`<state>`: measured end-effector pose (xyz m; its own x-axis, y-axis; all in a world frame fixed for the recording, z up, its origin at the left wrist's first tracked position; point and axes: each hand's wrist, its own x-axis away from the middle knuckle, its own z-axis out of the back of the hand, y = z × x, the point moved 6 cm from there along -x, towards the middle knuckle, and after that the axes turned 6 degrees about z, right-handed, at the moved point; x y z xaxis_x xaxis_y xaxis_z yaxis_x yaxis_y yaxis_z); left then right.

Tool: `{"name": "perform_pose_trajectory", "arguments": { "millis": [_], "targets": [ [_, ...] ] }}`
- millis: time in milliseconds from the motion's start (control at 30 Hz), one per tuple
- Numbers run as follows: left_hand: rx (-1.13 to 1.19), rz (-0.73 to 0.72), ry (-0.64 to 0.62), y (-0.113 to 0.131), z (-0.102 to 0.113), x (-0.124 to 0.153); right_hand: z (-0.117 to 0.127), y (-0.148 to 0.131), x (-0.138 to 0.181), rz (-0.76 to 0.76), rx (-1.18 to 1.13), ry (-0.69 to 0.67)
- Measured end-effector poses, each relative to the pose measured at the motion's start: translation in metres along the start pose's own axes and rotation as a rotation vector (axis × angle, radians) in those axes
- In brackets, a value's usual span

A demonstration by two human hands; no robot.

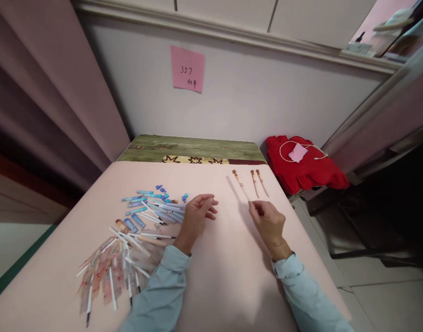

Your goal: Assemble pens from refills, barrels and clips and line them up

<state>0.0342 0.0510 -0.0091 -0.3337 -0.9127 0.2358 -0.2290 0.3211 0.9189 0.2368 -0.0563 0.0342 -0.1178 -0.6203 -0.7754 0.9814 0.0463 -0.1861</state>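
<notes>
Between the thumb and fingers of my right hand (267, 223) is the lower end of a slender pen (239, 181) with a round brown top, tilted away from me to the left. Just beyond it, two similar brown-topped pens (258, 183) lie side by side on the table. My left hand (198, 216) hovers over the middle of the table, fingers apart and holding nothing. Left of it are blue barrels (138, 199), small blue caps (163, 189) and white refills with dark tips (149, 211). Pinkish clear pieces with more white refills (109, 269) spread nearer to me.
The pink-covered table (211, 295) meets a green patterned strip (193, 144) at its far edge. A pink note (187, 69) is stuck to the wall. Right of the table, a red cloth (313, 173) carries a white cord and a pink paper.
</notes>
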Motion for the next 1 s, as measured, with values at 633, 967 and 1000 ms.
{"name": "perform_pose_trajectory", "arguments": {
  "millis": [633, 967, 1000],
  "targets": [
    [-0.051, -0.022, 0.059, -0.002, 0.005, -0.001, -0.047, 0.086, -0.017, -0.609, 0.332, -0.609],
    [-0.068, -0.016, 0.065, -0.006, 0.006, -0.002, -0.066, 0.09, -0.011, -0.644, 0.382, -0.639],
    [-0.07, -0.015, 0.064, -0.006, 0.005, -0.002, -0.066, 0.092, -0.011, -0.651, 0.385, -0.633]
  ]
}}
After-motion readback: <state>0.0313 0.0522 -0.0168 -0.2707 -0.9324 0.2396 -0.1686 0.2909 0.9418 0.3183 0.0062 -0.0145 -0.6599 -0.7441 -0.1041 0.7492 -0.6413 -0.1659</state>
